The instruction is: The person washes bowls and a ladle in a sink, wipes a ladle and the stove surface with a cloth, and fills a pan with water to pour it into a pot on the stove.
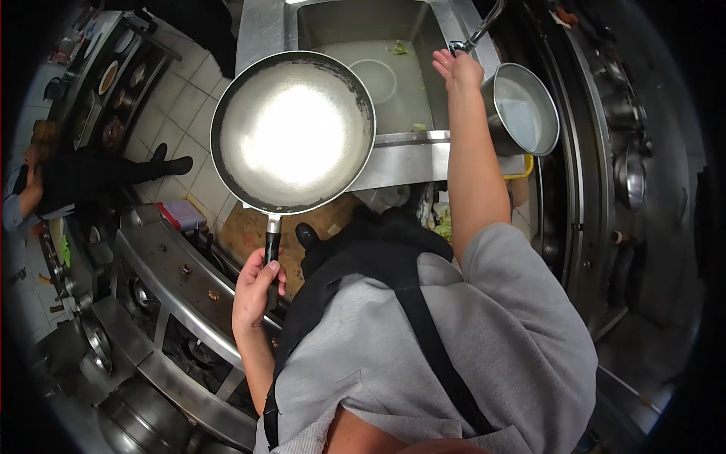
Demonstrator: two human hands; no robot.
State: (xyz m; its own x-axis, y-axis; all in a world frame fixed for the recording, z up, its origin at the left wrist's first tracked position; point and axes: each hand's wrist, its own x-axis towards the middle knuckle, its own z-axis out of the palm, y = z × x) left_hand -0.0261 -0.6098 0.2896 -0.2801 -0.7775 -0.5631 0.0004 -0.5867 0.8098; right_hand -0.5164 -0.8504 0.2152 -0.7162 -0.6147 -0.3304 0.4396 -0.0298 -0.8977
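Observation:
My left hand (259,291) is wrapped round the black handle (272,248) of a large frying pan (293,132). The pan is level, and its pale inside shines with glare. It hangs in front of the sink's left side and overlaps the rim. My right hand (459,69) is at the sink's right edge, palm up with the fingers stretched out, right beside the tap fitting (458,48). Whether it touches the metal is hard to tell. Cloudy water and bits of green leaf (398,48) are in the sink (411,138).
A deep metal pot (550,113) stands right of the sink beside my forearm. A steel stove (198,291) with burners runs along the lower left. At the far left is a person (83,178) in dark clothing. Metal pans (631,178) hang at the right.

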